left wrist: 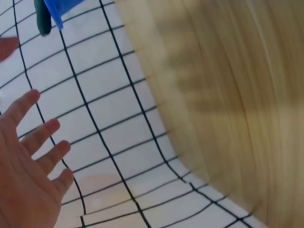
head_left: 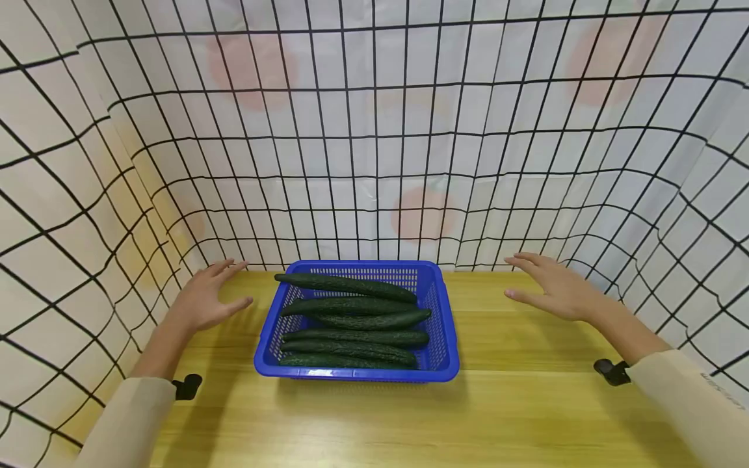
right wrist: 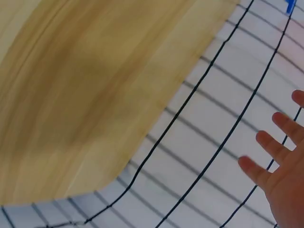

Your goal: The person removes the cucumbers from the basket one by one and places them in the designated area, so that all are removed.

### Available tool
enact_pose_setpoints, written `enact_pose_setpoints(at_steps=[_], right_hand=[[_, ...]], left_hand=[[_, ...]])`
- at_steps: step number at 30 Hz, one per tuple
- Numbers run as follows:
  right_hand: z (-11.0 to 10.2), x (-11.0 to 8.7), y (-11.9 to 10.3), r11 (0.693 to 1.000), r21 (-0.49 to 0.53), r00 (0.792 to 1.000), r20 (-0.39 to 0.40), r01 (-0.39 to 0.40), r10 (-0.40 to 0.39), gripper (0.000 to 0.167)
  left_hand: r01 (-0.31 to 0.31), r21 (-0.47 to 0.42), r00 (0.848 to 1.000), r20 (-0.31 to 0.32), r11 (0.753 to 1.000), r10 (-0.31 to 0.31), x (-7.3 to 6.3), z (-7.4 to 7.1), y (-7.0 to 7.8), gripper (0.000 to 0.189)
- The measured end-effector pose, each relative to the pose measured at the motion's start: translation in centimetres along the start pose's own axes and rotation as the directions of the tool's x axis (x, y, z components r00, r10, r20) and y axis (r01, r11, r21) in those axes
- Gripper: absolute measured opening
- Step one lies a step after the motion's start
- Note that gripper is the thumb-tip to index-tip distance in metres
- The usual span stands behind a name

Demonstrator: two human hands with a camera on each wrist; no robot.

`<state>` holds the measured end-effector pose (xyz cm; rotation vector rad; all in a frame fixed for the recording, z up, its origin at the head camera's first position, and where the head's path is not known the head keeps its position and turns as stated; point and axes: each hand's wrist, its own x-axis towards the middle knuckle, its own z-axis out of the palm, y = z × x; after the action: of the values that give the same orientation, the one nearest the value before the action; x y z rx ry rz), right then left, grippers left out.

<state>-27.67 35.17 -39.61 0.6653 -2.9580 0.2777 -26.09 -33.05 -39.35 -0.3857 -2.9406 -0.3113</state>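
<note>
A blue plastic basket point(head_left: 357, 373) stands on the wooden table, holding several dark green cucumbers point(head_left: 354, 337) laid side by side across it. The topmost cucumber point(head_left: 345, 284) lies with its left tip over the basket's rim. To the basket's left, apart from it, my left hand point(head_left: 201, 298) hovers with fingers spread and nothing in it. My right hand point(head_left: 552, 286) is farther off on the other side, its fingers extended and thumb apart, also holding nothing. In the left wrist view a cucumber end point(left wrist: 43, 19) and a blue basket corner point(left wrist: 61, 8) show at the top.
Black netting point(head_left: 374, 156) over white sheeting rises behind the table and along both sides, near both hands. The wooden tabletop point(head_left: 351, 422) extends in front of the basket and to its right. A black strap piece point(head_left: 187, 387) sits at the left cuff, another point(head_left: 612, 372) at the right.
</note>
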Motion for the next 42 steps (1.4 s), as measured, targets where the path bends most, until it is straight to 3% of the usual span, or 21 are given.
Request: enact_pose_setpoints(at_steps=[6, 11, 19, 24, 34, 37, 42], right_hand=[[0.2, 2.1, -2.6, 0.998, 0.061, 1.0, 0.029, -0.004, 0.002, 0.075], [0.3, 4.1, -5.0, 0.989, 0.142, 0.999, 0.022, 0.046, -0.049, 0.071], [0.7, 7.1, -9.1, 0.935, 0.338, 0.994, -0.004, 0.106, -0.111, 0.062], [0.6, 9.2, -11.8, 0.903, 0.406, 0.989, -0.012, 0.138, -0.146, 0.059], [0.9, 12.6, -15.8, 0.87, 0.472, 0.985, 0.016, 0.146, -0.174, 0.06], [1.4, 13.3, -16.9, 0.86, 0.484, 0.981, 0.02, 0.159, -0.193, 0.063], [2.6, 14.4, -18.8, 0.848, 0.505, 0.975, 0.049, 0.164, -0.218, 0.06]], left_hand=[[0.034, -0.124, 0.999, -0.036, 0.992, -0.039, -0.1, 1.0, 1.2, 0.065], [-0.009, -0.242, 0.999, -0.049, 0.97, -0.003, -0.1, 2.1, 2.3, 0.055], [-0.051, -0.381, 0.998, -0.048, 0.923, 0.035, 0.1, 4.0, 3.8, 0.049], [-0.008, -0.447, 1.0, -0.01, 0.894, 0.003, 0.2, 5.2, 4.5, 0.045], [0.094, -0.529, 0.995, 0.036, 0.843, -0.088, 0.7, 6.6, 5.7, 0.054], [0.121, -0.53, 0.992, 0.04, 0.839, -0.118, 0.8, 6.7, 5.8, 0.053], [0.191, -0.568, 0.98, 0.068, 0.8, -0.185, 0.6, 7.1, 6.3, 0.051]])
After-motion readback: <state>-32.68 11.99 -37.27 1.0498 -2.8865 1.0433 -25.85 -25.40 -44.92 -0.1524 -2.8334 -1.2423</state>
